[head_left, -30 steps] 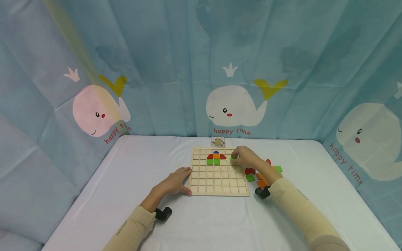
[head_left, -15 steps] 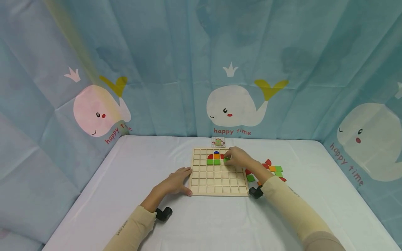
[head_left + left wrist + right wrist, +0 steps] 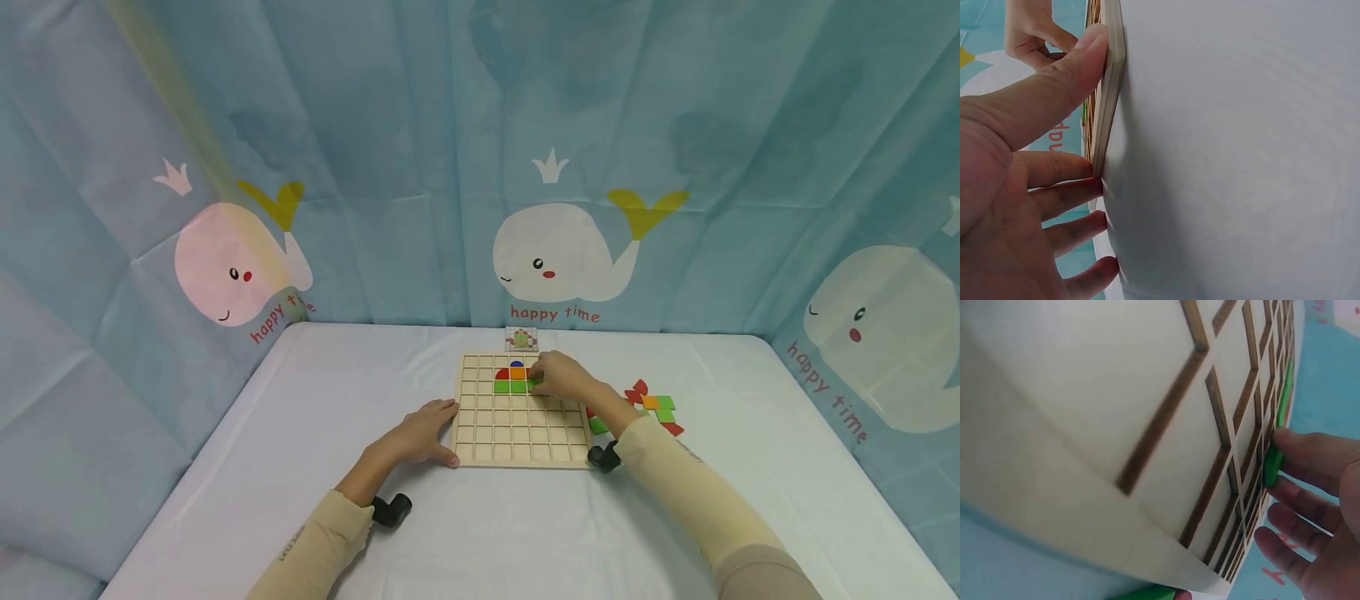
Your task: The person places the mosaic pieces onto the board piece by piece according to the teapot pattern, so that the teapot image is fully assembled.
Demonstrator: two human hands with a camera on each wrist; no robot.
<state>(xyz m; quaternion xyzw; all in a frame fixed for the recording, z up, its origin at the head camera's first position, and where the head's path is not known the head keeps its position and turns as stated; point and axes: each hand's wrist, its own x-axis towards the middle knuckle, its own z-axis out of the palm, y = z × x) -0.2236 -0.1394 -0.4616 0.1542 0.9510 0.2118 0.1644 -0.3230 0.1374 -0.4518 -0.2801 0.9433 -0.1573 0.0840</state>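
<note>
A wooden grid board [image 3: 521, 435] lies on the white table. Set in its upper cells are a blue half-round [image 3: 517, 364], an orange square [image 3: 517, 373], a red quarter-round [image 3: 502, 374] and green squares [image 3: 502, 387]. My right hand [image 3: 564, 377] pinches another green tile [image 3: 1273, 464] between thumb and forefinger, low over the cell right of that green row. Its fingers partly hide the red piece behind. My left hand [image 3: 422, 435] rests at the board's left edge, fingers extended and touching the side, thumb [image 3: 1088, 53] against the near corner.
Loose tiles lie right of the board, among them a red piece [image 3: 640, 387], an orange square [image 3: 649, 402] and a green square [image 3: 665, 402]. Beyond the board's far edge lies a small pattern card [image 3: 521, 340]. A blue whale-print curtain [image 3: 420, 250] hangs behind the table.
My right hand has moved left across the board with the green tile, from near its right side to beside the green row. The left hand has stayed in place.
</note>
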